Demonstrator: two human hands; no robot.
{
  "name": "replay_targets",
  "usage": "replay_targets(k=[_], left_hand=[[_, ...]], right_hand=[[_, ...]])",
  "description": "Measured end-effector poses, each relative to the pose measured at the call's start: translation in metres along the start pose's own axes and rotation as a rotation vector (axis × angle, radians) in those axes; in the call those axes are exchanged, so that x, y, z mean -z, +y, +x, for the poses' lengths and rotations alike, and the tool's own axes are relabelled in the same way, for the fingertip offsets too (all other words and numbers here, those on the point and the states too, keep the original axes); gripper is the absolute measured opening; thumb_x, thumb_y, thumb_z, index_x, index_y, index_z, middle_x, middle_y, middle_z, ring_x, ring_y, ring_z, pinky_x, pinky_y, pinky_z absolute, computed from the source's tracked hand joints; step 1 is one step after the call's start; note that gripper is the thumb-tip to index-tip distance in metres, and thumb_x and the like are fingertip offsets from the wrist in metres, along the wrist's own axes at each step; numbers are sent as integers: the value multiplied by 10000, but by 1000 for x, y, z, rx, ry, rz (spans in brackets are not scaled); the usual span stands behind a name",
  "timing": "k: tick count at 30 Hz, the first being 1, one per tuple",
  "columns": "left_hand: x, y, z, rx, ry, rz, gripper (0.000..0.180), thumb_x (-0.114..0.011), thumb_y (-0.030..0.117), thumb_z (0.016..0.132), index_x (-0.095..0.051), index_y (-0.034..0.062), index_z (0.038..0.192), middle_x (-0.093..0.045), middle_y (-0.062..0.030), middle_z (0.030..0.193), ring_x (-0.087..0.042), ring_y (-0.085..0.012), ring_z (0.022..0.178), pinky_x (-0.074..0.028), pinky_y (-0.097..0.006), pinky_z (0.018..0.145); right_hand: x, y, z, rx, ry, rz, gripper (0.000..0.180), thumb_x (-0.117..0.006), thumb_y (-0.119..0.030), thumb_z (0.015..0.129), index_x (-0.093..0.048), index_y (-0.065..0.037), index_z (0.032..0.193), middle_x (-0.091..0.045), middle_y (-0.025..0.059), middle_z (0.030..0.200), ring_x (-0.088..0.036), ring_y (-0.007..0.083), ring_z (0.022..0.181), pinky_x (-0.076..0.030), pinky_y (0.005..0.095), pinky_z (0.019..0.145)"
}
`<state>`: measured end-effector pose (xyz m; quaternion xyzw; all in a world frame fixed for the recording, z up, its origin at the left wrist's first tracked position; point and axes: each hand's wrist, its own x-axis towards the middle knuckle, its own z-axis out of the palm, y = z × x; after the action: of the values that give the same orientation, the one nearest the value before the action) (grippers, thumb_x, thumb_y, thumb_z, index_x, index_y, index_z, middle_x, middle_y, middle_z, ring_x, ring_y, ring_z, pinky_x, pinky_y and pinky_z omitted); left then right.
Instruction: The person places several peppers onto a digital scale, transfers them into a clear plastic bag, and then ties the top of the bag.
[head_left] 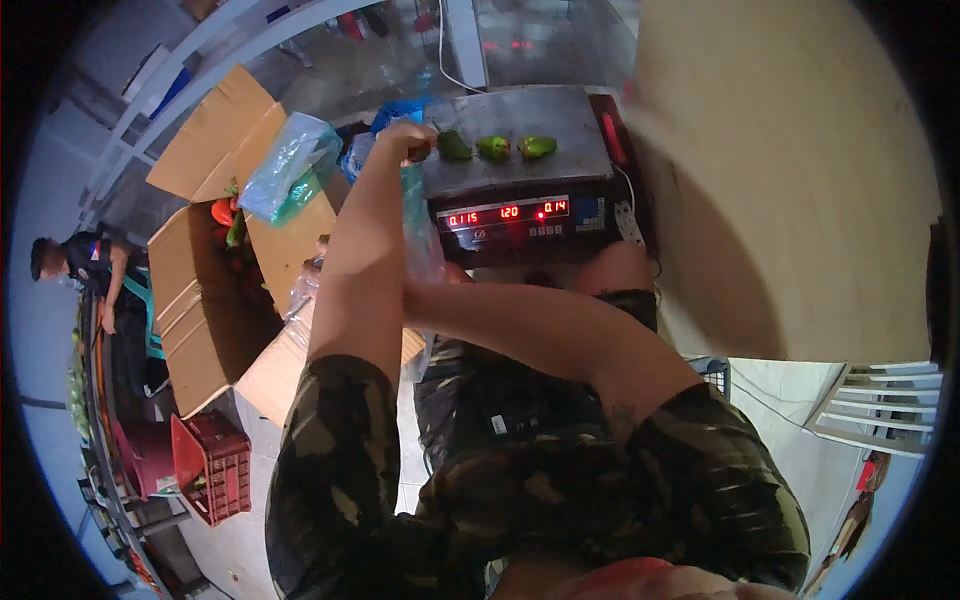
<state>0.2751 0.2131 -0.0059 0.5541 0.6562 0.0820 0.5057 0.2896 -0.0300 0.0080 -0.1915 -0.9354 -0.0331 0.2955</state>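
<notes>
Three green peppers lie in a row on the weighing scale's plate. For a true reading, keep the left hand, fingers curled beside the leftmost, grip unclear, from pressing there. The right hand's finger state, half hidden near clear plastic, I cannot tell.

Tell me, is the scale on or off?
On: the scale has a front display glowing with red digits.

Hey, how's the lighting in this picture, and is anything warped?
In the head view, a dark shadow crosses the pale board; in that same view, the cardboard box is dim inside, the red display glows, and fisheye distortion bends edges near the black rim.
</notes>
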Motion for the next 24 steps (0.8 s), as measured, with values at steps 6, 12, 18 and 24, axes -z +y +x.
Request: replay_targets(k=[6,12,18,24], left_hand=[[-40,17,11,-322,221,674,534,-746,451,585,-635,-27,794,-606,-163,837,-592,-256,765,-470,-374,572],[-61,23,-3,-445,406,879,676,-734,476,579,-606,-100,910,-588,-262,970,-582,-329,934,-472,-378,776],[-53,38,-20,-294,138,838,635,-730,456,607,-599,-105,874,-603,-238,904,-616,-275,778,-506,-374,629],[-47,20,5,-225,90,672,595,-527,543,770,-619,-16,951,-616,-172,967,-577,-294,946,-445,-379,809]], right_hand=[[-2,6,5,-15,13,10,395,-429,-339,830,-472,-147,1173,-401,88,1290,-342,324,1189,-277,485,977],[0,6,7,-15,15,39,392,-445,-346,823,-485,-148,1160,-409,91,1282,-352,322,1180,-275,485,975],[9,7,2,-40,-11,68,389,-462,-352,817,-498,-149,1147,-417,93,1274,-362,321,1172,-273,485,973],[15,3,2,-53,-23,122,386,-479,-358,811,-510,-150,1135,-425,95,1267,-371,319,1163,-270,485,972]])
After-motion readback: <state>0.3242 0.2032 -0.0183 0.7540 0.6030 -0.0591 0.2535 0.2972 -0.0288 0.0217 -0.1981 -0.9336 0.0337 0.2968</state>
